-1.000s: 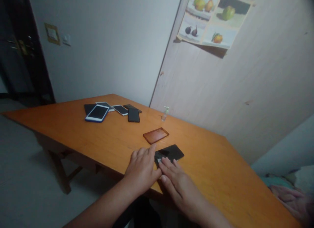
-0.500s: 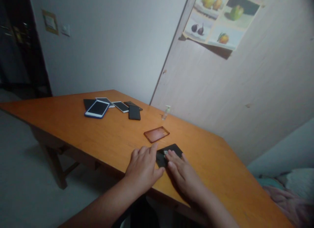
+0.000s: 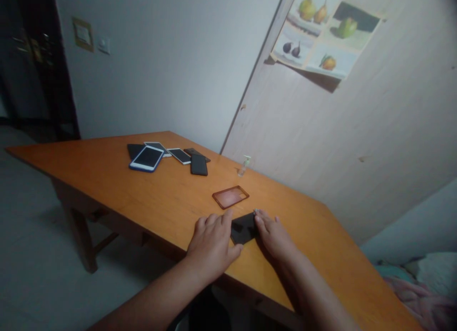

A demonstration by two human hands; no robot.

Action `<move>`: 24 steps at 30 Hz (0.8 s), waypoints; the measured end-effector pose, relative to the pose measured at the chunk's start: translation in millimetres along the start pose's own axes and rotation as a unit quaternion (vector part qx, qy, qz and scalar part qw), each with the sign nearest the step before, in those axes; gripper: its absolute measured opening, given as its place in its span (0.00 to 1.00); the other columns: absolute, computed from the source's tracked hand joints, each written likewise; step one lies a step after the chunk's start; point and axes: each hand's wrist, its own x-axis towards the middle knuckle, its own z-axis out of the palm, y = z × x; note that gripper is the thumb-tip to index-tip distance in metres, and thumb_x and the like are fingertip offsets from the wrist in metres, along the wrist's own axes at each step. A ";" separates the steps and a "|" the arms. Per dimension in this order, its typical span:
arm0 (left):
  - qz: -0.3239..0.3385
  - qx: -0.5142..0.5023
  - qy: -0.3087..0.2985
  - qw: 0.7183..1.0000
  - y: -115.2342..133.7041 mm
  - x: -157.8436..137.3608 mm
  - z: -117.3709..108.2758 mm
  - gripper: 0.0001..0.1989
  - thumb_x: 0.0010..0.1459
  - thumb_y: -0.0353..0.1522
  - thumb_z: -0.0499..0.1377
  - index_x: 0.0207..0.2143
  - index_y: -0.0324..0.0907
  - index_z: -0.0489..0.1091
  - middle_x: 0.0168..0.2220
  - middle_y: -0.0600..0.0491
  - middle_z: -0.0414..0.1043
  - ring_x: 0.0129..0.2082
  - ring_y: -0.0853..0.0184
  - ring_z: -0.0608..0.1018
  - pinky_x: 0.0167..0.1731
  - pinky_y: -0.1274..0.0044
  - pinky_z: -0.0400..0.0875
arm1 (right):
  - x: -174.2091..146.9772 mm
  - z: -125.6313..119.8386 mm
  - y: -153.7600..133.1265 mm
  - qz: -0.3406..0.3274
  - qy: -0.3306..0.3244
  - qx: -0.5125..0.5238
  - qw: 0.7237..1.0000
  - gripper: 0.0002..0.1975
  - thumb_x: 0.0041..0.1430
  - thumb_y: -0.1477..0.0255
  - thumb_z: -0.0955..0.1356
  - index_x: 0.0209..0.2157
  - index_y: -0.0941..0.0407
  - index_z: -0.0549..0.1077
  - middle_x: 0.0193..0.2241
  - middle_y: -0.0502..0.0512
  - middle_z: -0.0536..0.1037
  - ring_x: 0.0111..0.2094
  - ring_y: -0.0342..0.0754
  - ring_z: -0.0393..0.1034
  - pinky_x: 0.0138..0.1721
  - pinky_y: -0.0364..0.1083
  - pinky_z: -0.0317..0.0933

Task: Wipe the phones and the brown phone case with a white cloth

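A dark phone (image 3: pixel 244 228) lies flat on the wooden table near its front edge, its glossy black face up. My left hand (image 3: pixel 212 240) steadies the phone's left end, with the thumb at the near edge and the index finger at the far edge. My right hand (image 3: pixel 274 233) is at the phone's right end, fingers pressed together. A small whitish wad (image 3: pixel 255 211) peeks out at its fingertips, mostly hidden; it looks like a cloth or tissue. Just beyond the phone lies a clear reddish-brown phone case (image 3: pixel 231 197).
Several phones and tablets lie in a group at the back left, among them a blue-cased tablet (image 3: pixel 147 159) and a black phone (image 3: pixel 199 164). A small pump bottle (image 3: pixel 244 166) stands by the wall. The table (image 3: pixel 307 245) reaches off to the right.
My right hand has slid from the middle of the phone to its right end, carrying the whitish wad and uncovering more of the dark face. My left hand stays at the left end.
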 end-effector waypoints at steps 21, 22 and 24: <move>-0.004 -0.004 -0.007 1.000 -1.5 -1.0 0.6 0.37 0.57 0.34 0.57 0.67 0.38 0.50 0.53 0.43 0.71 0.54 0.55 0.69 0.55 0.66 0.56 | -30.2 5.9 -46.2 -0.179 -0.062 0.058 0.980 0.26 0.73 0.59 0.52 0.66 0.50 0.59 0.67 0.56 0.59 0.68 0.51 0.49 0.68 0.61 0.38; -0.005 -0.005 -0.008 1.000 -1.0 -0.7 0.0 0.38 0.57 0.37 0.58 0.67 0.38 0.50 0.52 0.42 0.72 0.54 0.54 0.69 0.55 0.65 0.56 | -29.0 4.8 -39.0 -0.159 -0.055 0.056 0.984 0.26 0.73 0.59 0.52 0.66 0.51 0.61 0.66 0.56 0.59 0.68 0.51 0.49 0.68 0.62 0.38; -0.007 -0.003 -0.010 1.000 0.4 0.0 -1.2 0.40 0.55 0.42 0.60 0.66 0.37 0.52 0.51 0.42 0.72 0.53 0.51 0.69 0.55 0.64 0.57 | -21.7 2.8 -18.3 -0.078 -0.014 0.037 0.996 0.27 0.73 0.59 0.52 0.64 0.56 0.63 0.65 0.60 0.61 0.68 0.53 0.50 0.68 0.63 0.38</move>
